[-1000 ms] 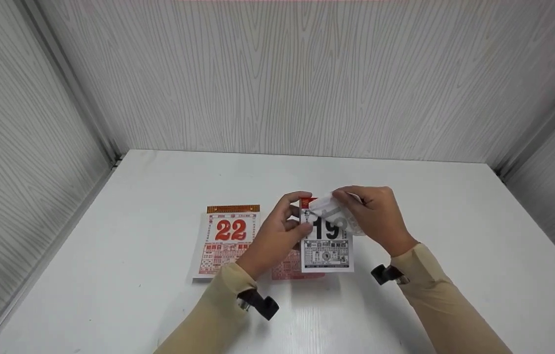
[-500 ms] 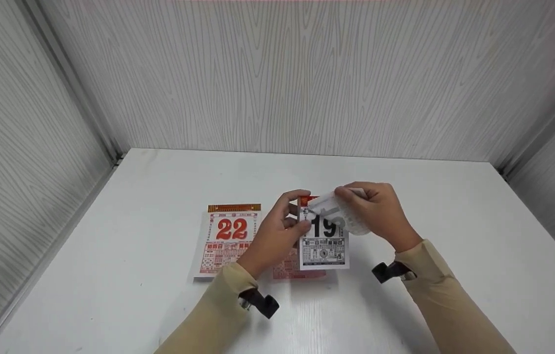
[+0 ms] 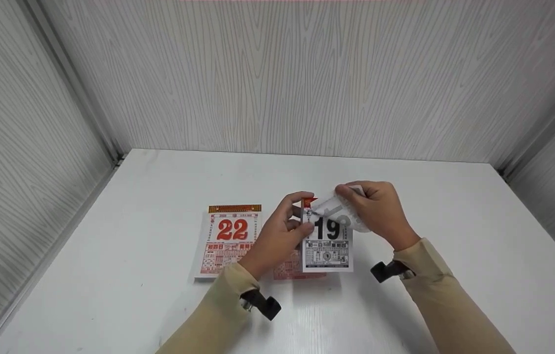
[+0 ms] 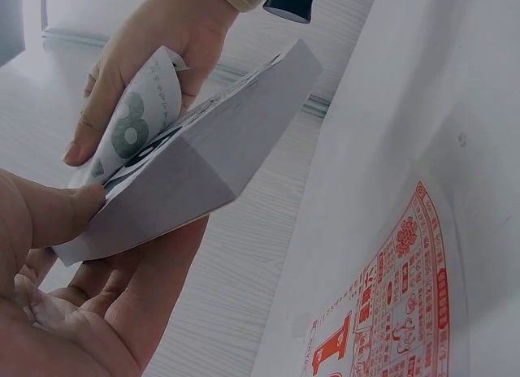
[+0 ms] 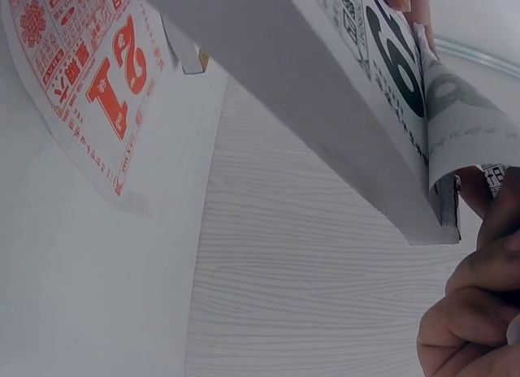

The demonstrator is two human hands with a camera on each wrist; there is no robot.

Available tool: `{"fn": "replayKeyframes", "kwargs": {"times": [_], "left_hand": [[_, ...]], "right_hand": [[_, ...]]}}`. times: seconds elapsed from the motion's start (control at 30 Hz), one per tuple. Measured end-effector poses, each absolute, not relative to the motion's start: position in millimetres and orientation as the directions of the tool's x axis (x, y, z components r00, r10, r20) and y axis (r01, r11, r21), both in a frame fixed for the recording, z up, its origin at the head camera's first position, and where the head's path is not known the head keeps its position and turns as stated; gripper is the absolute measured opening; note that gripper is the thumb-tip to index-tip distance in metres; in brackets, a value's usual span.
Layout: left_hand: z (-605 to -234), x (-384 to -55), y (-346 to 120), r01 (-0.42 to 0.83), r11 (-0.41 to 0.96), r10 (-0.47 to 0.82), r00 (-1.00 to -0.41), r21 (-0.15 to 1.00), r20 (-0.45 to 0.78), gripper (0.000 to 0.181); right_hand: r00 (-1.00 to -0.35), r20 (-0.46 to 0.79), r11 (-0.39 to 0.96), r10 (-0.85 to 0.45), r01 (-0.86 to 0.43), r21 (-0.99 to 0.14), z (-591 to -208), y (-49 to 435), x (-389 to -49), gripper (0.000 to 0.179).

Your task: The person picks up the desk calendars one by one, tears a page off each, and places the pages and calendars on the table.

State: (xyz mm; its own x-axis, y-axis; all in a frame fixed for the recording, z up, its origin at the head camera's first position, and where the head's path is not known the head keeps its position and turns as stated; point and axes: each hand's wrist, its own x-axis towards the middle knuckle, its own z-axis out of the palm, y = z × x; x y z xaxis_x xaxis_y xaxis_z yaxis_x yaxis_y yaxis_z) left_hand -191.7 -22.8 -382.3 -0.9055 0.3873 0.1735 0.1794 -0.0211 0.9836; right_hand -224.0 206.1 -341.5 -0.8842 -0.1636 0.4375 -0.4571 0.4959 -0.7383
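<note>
A thick tear-off calendar block [image 3: 327, 255] showing a black 19 is held above the table, tilted, in my left hand [image 3: 279, 236]. The left thumb presses its front near the left edge, and the fingers wrap behind and over the top. My right hand [image 3: 378, 211] pinches the upper page [image 3: 338, 211], which is folded back diagonally across the block. In the left wrist view this page [image 4: 150, 109] shows a faint 8 on its curled side and still meets the block near the left thumb. The block's red header is partly covered by the page.
Another calendar [image 3: 230, 236] with a red 22 and a gold-red top strip lies flat at the left. A loose red-printed sheet [image 5: 97, 76] marked 21 lies on the white table [image 3: 169, 196], beneath the held block. Wood-grain panels [image 3: 277, 78] stand behind and at both sides.
My right hand has shifted slightly up and to the right, drawing the folded page a little farther off the 19. The left hand keeps its hold, with the block wavering slightly.
</note>
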Motion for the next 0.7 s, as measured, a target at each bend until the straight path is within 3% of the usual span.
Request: {"fn": "replayKeyframes", "kwargs": {"times": [0.23,0.5,0.7], "left_hand": [[-381.1,-189.9,-21.8,0.167,0.003,0.372,-0.915,0.986,0.154,0.052],[-382.3,-191.5,-24.0,0.167,-0.008,0.381,-0.911,0.986,0.157,0.051],[-380.1,-190.9,-23.1,0.164,-0.012,0.399,-0.904,0.986,0.155,0.051]], "right_hand": [[-0.873,0.463,0.478,-0.151,-0.475,-0.739,-347.9,206.6,-222.8,0.022],[-0.852,0.449,0.458,-0.268,-0.523,-0.719,-339.8,213.5,-221.1,0.015],[-0.88,0.422,0.47,-0.218,-0.474,-0.745,-339.3,213.5,-221.8,0.016]]}}
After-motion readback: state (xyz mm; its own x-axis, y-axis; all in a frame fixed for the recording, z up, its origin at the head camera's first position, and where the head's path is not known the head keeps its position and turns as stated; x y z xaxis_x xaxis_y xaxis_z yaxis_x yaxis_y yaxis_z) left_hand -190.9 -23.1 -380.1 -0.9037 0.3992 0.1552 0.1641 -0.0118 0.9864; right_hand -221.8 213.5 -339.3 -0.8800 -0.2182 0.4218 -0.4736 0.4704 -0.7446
